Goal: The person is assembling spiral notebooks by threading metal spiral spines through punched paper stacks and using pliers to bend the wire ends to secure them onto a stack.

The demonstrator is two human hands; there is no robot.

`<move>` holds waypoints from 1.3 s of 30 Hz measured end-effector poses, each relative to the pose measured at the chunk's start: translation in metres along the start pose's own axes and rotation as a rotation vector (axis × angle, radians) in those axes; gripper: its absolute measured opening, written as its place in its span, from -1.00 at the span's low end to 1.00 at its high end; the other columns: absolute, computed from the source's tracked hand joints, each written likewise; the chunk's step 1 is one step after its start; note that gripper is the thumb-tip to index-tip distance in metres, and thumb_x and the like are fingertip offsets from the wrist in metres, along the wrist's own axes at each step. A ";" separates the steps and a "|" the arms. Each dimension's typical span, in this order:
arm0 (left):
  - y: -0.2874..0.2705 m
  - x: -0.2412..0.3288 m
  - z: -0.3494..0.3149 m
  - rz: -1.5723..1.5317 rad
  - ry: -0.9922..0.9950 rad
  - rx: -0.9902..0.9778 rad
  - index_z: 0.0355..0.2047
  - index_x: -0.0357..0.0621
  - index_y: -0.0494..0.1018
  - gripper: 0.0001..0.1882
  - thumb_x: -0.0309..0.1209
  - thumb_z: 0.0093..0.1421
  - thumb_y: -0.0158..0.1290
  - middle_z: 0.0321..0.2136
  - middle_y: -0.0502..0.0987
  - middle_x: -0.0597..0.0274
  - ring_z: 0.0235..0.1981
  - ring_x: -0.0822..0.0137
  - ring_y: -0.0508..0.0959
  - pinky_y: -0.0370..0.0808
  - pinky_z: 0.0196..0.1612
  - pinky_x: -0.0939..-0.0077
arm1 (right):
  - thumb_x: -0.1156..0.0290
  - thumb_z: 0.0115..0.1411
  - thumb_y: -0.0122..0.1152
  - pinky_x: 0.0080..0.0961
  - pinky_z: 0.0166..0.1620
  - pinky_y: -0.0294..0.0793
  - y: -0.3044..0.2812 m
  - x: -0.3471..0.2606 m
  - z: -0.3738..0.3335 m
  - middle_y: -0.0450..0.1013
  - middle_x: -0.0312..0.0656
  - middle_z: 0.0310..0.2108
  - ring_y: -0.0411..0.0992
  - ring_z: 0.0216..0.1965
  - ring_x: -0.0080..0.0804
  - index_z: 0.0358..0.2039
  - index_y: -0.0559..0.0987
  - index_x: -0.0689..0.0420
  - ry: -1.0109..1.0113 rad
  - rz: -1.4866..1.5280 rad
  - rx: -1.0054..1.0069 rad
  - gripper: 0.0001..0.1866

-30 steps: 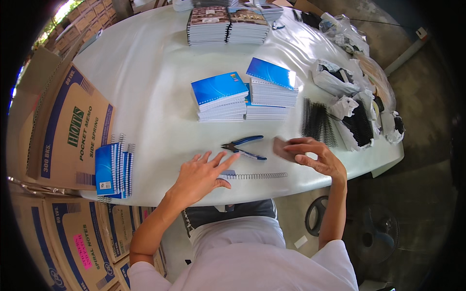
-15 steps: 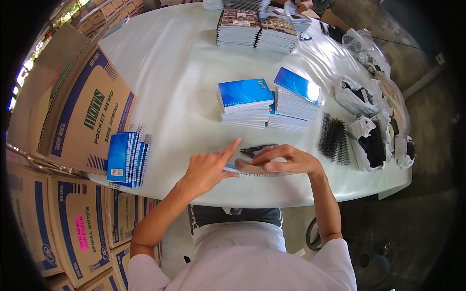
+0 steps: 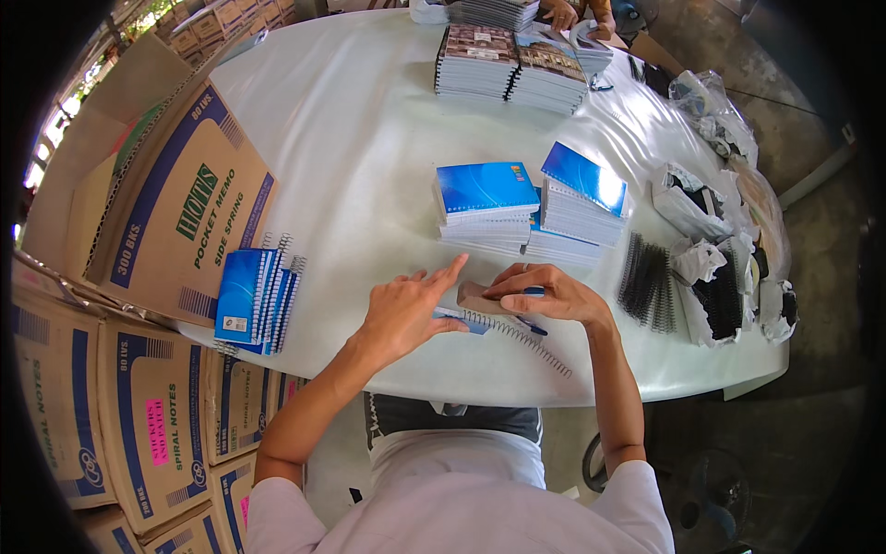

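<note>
My left hand [image 3: 406, 314] rests over a small notebook [image 3: 475, 322], index finger and thumb stretched apart. A metal spiral coil [image 3: 540, 354] runs along the notebook's edge and sticks out past it toward the lower right; how far it is threaded I cannot tell. In my right hand [image 3: 554, 294] is a flat brown piece [image 3: 480, 297], gripped between thumb and fingers just above the coil. Blue-handled pliers [image 3: 532, 326] lie under that hand, mostly hidden. Beyond my hands stand stacks of blue-covered notebooks [image 3: 487, 187], with punched pages.
Coil-bound blue notebooks [image 3: 242, 295] lie at left by a big open carton [image 3: 185, 208]. Loose black coils [image 3: 649, 286] and bags of coils [image 3: 711, 286] are at right. Thick bound books [image 3: 477, 60] sit at the back, near another person's hands [image 3: 561, 14]. Cartons [image 3: 152, 415] stand lower left.
The coil now sticks out slantwise from the notebook; before, it lay along the edge. My right hand has moved slightly up, covering most of the pliers. The whole view has shifted slightly.
</note>
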State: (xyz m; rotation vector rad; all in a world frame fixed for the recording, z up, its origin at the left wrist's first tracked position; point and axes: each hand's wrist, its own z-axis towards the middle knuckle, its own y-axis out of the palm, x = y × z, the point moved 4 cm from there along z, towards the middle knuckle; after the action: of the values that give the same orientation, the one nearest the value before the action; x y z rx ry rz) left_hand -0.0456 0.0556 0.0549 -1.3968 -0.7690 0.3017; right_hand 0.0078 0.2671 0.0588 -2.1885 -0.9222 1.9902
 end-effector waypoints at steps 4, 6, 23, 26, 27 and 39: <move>-0.003 -0.002 -0.002 -0.036 -0.022 0.021 0.39 0.40 0.01 0.05 0.12 -0.07 0.29 -0.14 0.59 0.06 -0.28 -0.02 0.64 0.57 -0.29 0.14 | -0.04 0.19 0.23 -0.28 0.12 0.36 0.006 0.003 0.000 0.52 0.04 -0.03 0.46 0.01 -0.12 -0.11 0.65 0.30 -0.056 0.196 -0.005 -0.42; -0.003 -0.003 -0.002 -0.065 -0.044 0.000 0.38 0.42 0.03 0.03 0.11 -0.07 0.30 -0.12 0.59 0.10 -0.27 -0.01 0.64 0.57 -0.28 0.14 | -0.04 0.19 0.22 -0.26 0.11 0.36 0.008 0.001 0.015 0.51 0.05 -0.02 0.46 0.02 -0.10 -0.12 0.65 0.33 0.034 -0.085 -0.002 -0.41; 0.019 -0.034 -0.003 -0.751 -0.076 0.417 0.43 0.21 -0.10 0.26 -0.40 -0.19 0.47 0.18 0.41 -0.08 0.17 0.04 0.46 0.51 0.11 0.25 | -0.02 0.23 0.20 -0.31 0.06 0.37 0.000 -0.009 0.027 0.53 -0.02 -0.06 0.46 -0.05 -0.23 -0.11 0.65 0.29 -0.054 0.149 0.013 -0.44; 0.030 -0.034 -0.005 -0.968 -0.118 0.417 0.43 0.17 -0.09 0.24 -0.46 -0.18 0.46 0.15 0.43 -0.11 0.24 0.10 0.38 0.49 0.14 0.32 | -0.08 0.23 0.17 -0.33 0.08 0.35 0.000 -0.009 0.032 0.53 -0.02 -0.06 0.45 -0.02 -0.25 -0.09 0.65 0.28 0.012 -0.062 -0.004 -0.40; 0.033 -0.032 -0.006 -0.984 -0.118 0.415 0.43 0.16 -0.07 0.22 -0.47 -0.17 0.45 0.15 0.43 -0.12 0.24 0.11 0.38 0.50 0.13 0.33 | -0.07 0.23 0.17 -0.32 0.08 0.35 0.000 -0.001 0.028 0.53 -0.02 -0.05 0.44 -0.02 -0.25 -0.08 0.64 0.28 0.009 0.044 0.013 -0.41; 0.041 -0.034 -0.012 -1.004 -0.085 0.477 0.41 0.13 0.02 0.13 -0.49 -0.13 0.41 0.15 0.44 -0.12 0.22 0.19 0.42 0.52 0.03 0.46 | -0.03 0.21 0.25 -0.47 -0.19 0.43 0.003 -0.021 0.034 0.53 -0.11 -0.33 0.44 -0.25 -0.36 -0.17 0.68 0.24 -0.027 -0.060 0.016 -0.48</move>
State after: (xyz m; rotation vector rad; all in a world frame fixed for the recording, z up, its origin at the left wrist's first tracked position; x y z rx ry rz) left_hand -0.0526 0.0332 0.0059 -0.4434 -1.2688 -0.2389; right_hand -0.0217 0.2431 0.0702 -2.1042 -0.9598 1.9978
